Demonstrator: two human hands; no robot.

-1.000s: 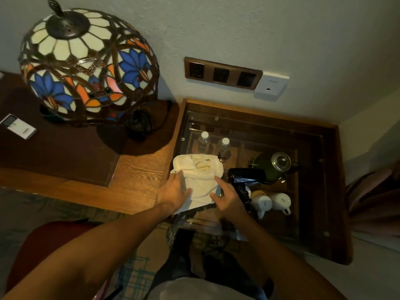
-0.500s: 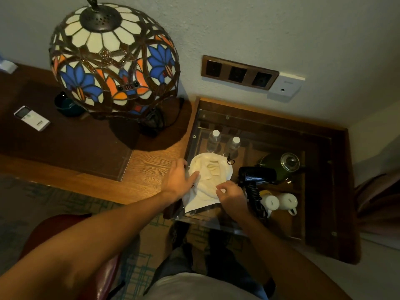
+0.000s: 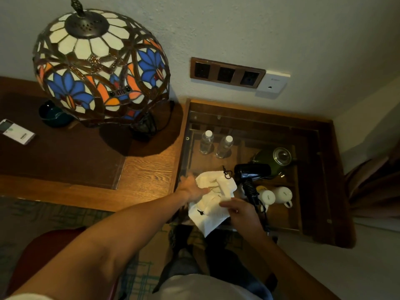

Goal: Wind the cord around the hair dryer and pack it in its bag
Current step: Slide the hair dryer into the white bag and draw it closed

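The white drawstring bag (image 3: 213,197) lies crumpled on the glass top (image 3: 307,169), and its lower corner hangs over the front edge. My left hand (image 3: 191,188) grips the bag's left side, thumb on top of the cloth, and looks blurred. My right hand (image 3: 243,212) pinches the bag's lower right edge. The black hair dryer (image 3: 252,172) rests on the glass just right of the bag, apart from both hands. Its coiled cord (image 3: 251,192) runs down along the handle toward my right hand.
Under the glass stand two water bottles (image 3: 206,141), a green kettle (image 3: 273,161) and two white mugs (image 3: 281,194). A stained-glass lamp (image 3: 99,66), a dark bowl (image 3: 54,114) and a white remote (image 3: 17,132) sit on the wooden desk (image 3: 147,174). Wall sockets (image 3: 227,72) are behind.
The bag has shifted toward me and bunched up, its corner now over the glass edge. My right hand slid down from the bag's top edge to its lower right side.
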